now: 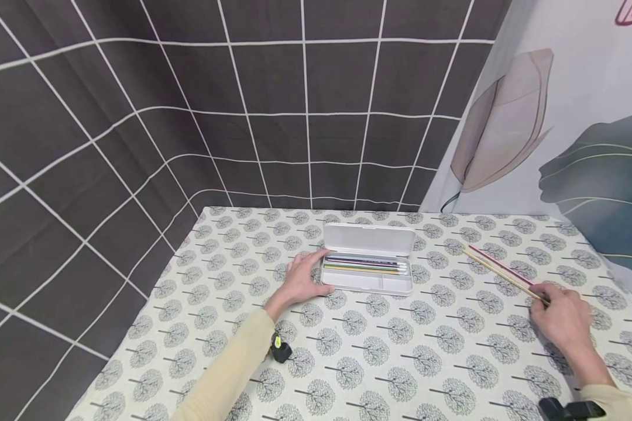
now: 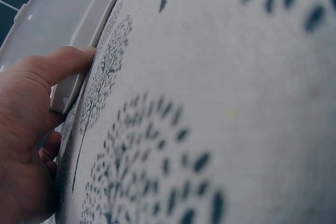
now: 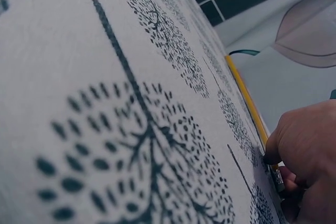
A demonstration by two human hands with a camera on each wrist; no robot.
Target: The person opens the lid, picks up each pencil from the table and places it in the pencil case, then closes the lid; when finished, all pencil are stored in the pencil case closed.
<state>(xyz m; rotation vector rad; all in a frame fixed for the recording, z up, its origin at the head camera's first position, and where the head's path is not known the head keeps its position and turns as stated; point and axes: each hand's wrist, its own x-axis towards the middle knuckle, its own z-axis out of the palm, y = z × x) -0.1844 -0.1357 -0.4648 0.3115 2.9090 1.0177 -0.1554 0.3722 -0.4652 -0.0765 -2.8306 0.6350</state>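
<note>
A white pencil case (image 1: 354, 283) stands on the table with its lid (image 1: 368, 238) raised and several pencils (image 1: 366, 268) lying inside. At its left end, my left hand (image 1: 301, 279) grips the case, thumb at the front corner and fingers toward the back. The left wrist view shows the thumb against the case's edge (image 2: 79, 85). Over to the right, my right hand (image 1: 562, 316) pinches one end of a yellow pencil (image 1: 497, 272). Beside it lies a dark red pencil (image 1: 497, 263), its near end at the fingers; whether they hold it too is unclear.
A cloth with printed trees (image 1: 374, 351) covers the table. Behind it and on the left hangs a dark grid-patterned curtain (image 1: 274, 134). A pale leaf-patterned cloth (image 1: 516, 140) hangs at the back right.
</note>
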